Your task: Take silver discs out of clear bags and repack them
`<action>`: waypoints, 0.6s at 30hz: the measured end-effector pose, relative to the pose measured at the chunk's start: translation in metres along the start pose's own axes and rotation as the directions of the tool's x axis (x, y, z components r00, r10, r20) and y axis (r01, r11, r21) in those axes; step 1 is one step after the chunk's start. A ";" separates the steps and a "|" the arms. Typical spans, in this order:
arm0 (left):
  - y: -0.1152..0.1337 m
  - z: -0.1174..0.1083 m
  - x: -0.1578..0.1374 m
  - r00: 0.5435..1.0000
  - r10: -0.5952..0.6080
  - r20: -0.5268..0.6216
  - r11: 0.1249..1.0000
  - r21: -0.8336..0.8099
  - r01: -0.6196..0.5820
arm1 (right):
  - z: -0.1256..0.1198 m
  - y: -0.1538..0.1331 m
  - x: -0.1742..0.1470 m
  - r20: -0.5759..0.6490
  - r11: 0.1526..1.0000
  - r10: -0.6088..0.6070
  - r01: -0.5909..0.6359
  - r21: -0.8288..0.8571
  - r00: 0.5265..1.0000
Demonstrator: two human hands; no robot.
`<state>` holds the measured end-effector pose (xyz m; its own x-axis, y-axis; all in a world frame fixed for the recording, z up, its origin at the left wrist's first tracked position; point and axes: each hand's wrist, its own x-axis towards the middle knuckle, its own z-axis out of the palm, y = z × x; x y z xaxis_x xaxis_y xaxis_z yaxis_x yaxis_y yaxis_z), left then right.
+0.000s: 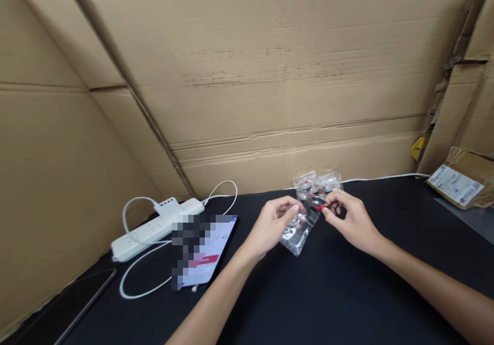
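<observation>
Near the back of the black table, my left hand [270, 227] is closed, thumb against fingers, on a clear plastic bag [296, 241] that hangs down below it. My right hand [352, 222] pinches a small round black disc with a red edge [318, 202], close to the top of that bag. Whether the disc is inside or outside the bag, I cannot tell. Just behind both hands lie several small clear packets [306, 181] with round pieces and bits of red in them. My fingers cover part of the bag and the disc.
Left of my hands are a white power strip [141, 239] with a charger [168, 207], looping white cables and a lit tablet [214, 247]. A dark flat device [73, 304] lies lower left. A labelled cardboard box [465, 178] sits at right. Cardboard walls [289, 77] enclose the table.
</observation>
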<state>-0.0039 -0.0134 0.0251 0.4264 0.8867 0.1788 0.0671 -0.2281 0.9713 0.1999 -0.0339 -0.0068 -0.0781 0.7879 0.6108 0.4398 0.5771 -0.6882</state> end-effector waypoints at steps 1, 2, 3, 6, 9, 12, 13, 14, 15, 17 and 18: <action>0.000 0.000 0.000 1.000 -0.015 0.018 0.999 -0.044 0.016 | 0.000 0.001 0.000 0.007 1.000 0.026 -0.026 0.013 1.000; -0.001 0.001 0.000 0.999 -0.021 0.036 0.996 -0.082 0.024 | 0.000 0.003 0.001 0.020 0.998 0.053 -0.053 0.032 0.998; -0.001 0.001 0.000 0.998 -0.020 0.052 0.994 -0.108 0.026 | 0.001 0.004 0.001 0.037 0.995 0.079 -0.081 0.057 0.996; -0.004 0.000 0.000 0.997 0.005 0.072 0.991 -0.134 0.005 | -0.001 0.010 0.004 0.104 0.978 0.142 -0.156 0.140 0.984; -0.004 0.000 0.001 0.997 -0.018 0.081 0.990 -0.139 0.029 | -0.004 0.012 0.006 0.210 0.964 0.155 -0.194 0.183 0.965; -0.001 0.001 -0.001 0.994 -0.056 0.098 0.991 -0.119 0.067 | -0.006 0.012 0.006 0.300 0.968 0.140 -0.195 0.160 0.943; 0.000 0.002 -0.001 0.992 -0.064 0.106 0.992 -0.100 0.074 | -0.007 0.011 0.005 0.320 0.972 0.133 -0.186 0.141 0.938; 0.000 0.003 -0.002 0.991 -0.065 0.116 0.994 -0.078 0.075 | -0.007 0.011 0.005 0.336 0.978 0.123 -0.172 0.121 0.934; 0.000 0.004 -0.003 0.990 -0.060 0.125 0.996 -0.055 0.067 | -0.007 0.011 0.005 0.350 0.983 0.109 -0.153 0.100 0.930; -0.002 0.006 -0.004 0.989 -0.033 0.142 0.999 -0.009 0.035 | -0.008 0.011 0.005 0.364 0.993 0.076 -0.105 0.060 0.928; -0.004 0.007 -0.005 0.988 -0.018 0.153 1.000 0.008 0.017 | -0.009 0.012 0.005 0.363 0.996 0.057 -0.079 0.045 0.930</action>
<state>0.0006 -0.0196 0.0194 0.5578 0.8189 0.1350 0.0816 -0.2160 0.9730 0.2122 -0.0252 -0.0085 -0.3726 0.8437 0.3864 0.4035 0.5222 -0.7513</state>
